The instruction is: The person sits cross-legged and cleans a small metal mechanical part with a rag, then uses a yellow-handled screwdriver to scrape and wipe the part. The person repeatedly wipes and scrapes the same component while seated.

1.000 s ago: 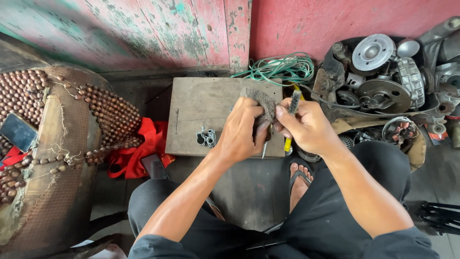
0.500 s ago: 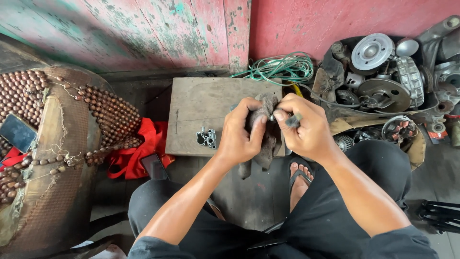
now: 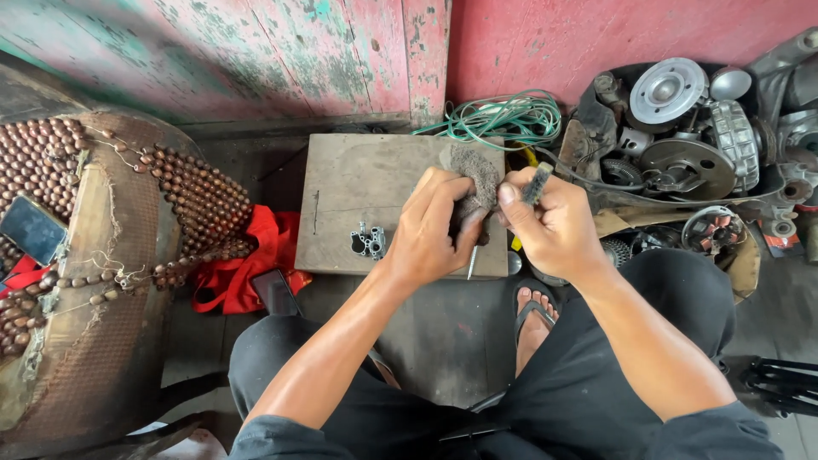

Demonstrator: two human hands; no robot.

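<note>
Head cam view: left hand (image 3: 434,226) is clamped on a grimy grey rag (image 3: 474,179) wrapped round a thin metal tool, right hand (image 3: 554,223) pinches its dark handle (image 3: 537,183), both above the worn wooden surface (image 3: 375,187)

A phone (image 3: 31,230) lies at the far left on the beaded seat cover (image 3: 183,192), a flat dark rectangle with its screen unlit and bluish-grey, one corner tilted toward the wall; a second phone (image 3: 274,292) rests lower, just beside the red cloth (image 3: 256,255) and near the front left corner of the wooden worktop (image 3: 375,187), its dark screen also blank, with a reddish edge; at the far right edge a small red-and-white label or packet (image 3: 780,240) shows, too small to tell further.
</note>
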